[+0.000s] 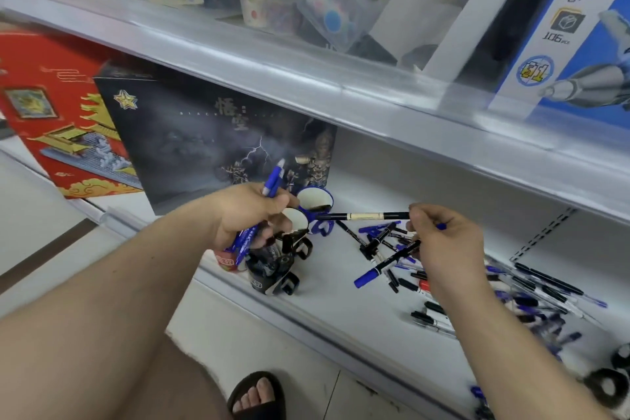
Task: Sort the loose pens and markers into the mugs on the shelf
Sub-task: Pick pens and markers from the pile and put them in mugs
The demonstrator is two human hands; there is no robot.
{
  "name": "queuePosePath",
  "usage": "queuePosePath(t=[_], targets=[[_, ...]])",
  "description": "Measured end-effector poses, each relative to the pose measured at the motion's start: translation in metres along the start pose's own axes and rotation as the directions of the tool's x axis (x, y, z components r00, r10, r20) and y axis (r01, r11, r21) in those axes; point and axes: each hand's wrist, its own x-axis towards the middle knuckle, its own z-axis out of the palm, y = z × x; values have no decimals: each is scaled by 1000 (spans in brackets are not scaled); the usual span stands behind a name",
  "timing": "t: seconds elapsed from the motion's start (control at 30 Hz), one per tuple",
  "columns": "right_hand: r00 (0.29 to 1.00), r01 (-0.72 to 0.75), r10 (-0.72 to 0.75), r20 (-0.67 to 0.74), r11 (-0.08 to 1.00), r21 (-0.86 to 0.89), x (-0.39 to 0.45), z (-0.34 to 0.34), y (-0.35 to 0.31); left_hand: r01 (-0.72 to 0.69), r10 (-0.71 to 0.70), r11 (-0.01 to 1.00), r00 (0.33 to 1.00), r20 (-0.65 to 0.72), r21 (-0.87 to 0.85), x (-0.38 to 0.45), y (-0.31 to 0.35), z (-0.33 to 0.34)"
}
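Note:
My left hand [249, 211] grips a bundle of blue pens [272, 181] above a cluster of mugs. A blue mug [315, 201] stands at the back, a white-lined black mug [296, 220] in front of it, and a black mug [269, 269] nearest the shelf edge. My right hand [446, 242] pinches a black pen with a cream band [364, 215], its tip pointing at the blue mug's rim. The same hand also holds a black marker with a blue cap [385, 264]. Several loose pens and markers [531, 297] lie scattered on the white shelf [341, 300] to the right.
A dark box [204, 133] and a red box [51, 106] stand behind the mugs. The upper shelf edge [306, 78] overhangs the work area. A red can [225, 257] sits under my left hand. Black round objects [606, 382] lie at the far right. A sandalled foot [259, 395] is below.

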Motion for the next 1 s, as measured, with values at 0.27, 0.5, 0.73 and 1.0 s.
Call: queuePosePath(t=[0.27,0.5,0.73,1.0], targets=[[977,211,-189,95,920,-330,35,79,60,-67,17,932,990,-143,-355,4,-3,-31],[924,356,-192,330,744,-566,69,150,95,-149,65,894,977,-205,-423,6,-12,-56],[820,532,-26,572,406,-743,96,191,117,-185,89,866,971,-222,-464,11,-18,-66],[853,409,35,520,573,-710,106,161,104,-159,97,871,983,-154,-465,14,-18,-59]])
